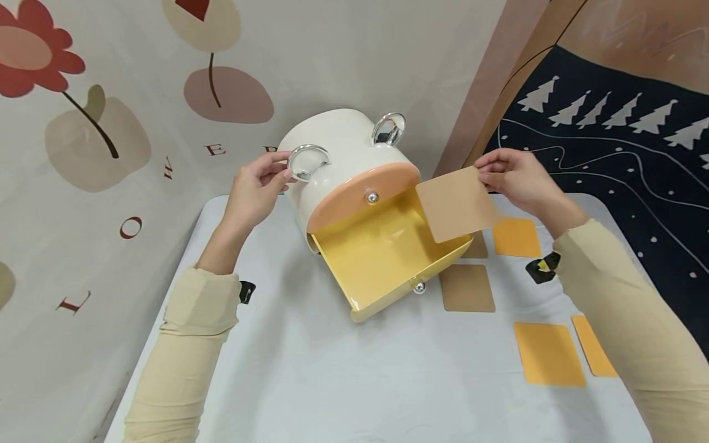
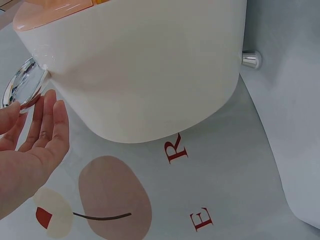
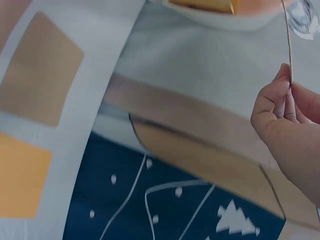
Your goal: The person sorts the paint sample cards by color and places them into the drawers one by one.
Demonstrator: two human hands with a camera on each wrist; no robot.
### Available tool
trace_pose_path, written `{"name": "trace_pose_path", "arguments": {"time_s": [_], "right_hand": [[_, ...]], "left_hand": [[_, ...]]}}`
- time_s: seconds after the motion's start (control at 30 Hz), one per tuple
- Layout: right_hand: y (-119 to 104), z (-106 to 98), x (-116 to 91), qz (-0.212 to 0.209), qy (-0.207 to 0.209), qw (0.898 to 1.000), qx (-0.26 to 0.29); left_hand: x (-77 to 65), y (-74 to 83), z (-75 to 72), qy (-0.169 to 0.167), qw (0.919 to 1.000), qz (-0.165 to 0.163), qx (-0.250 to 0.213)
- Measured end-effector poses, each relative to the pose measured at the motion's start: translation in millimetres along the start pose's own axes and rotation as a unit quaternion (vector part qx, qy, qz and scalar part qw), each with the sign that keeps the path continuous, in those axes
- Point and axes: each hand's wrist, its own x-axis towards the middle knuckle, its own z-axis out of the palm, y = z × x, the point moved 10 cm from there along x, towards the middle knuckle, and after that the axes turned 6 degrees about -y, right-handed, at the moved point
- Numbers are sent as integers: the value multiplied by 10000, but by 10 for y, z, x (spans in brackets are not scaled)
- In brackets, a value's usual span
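A white bear-eared storage box [image 1: 332,138] with a peach front panel [image 1: 354,200] stands on the table, its yellow drawer [image 1: 365,264] pulled out. My left hand [image 1: 252,191] pinches the box's left silver ear [image 1: 308,162] between thumb and fingers; the left wrist view shows the thumb on that ear [image 2: 25,85]. In my right hand [image 1: 520,181] is a tan square card [image 1: 456,203], pinched by one corner and held above the drawer's right side. Edge-on, the card [image 3: 288,45] looks thin in the right wrist view. No items show on the visible drawer floor.
On the white table [image 1: 332,381], right of the drawer, lie a tan card [image 1: 468,288] and several orange cards [image 1: 549,354]. Another tan card [image 1: 476,246] is partly covered by the drawer. A printed wall cloth [image 1: 354,55] hangs close behind the box.
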Motion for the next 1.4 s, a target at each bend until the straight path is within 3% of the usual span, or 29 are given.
{"name": "trace_pose_path", "arguments": {"time_s": [0.3,0.5,0.8,1.03,1.23,1.4], "right_hand": [[33,535,139,53,-548,9983,-166],[84,709,150,101,-896,9951,-416],[172,486,76,154,-791,9924,-931],[349,203,-65,254,-629,9939,-867],[658,25,-208,493,-605,9919,-1002],[1035,5,-316,873,-667,9872,-1153]], "left_hand": [[6,-4,1,10,10000,14,3],[4,2,-1,21,10000,53,-12],[1,8,-5,24,10000,59,58],[4,4,-4,28,10000,76,51],[-4,10,-4,19,9999,80,67],[-6,17,-6,29,9999,116,24]]}}
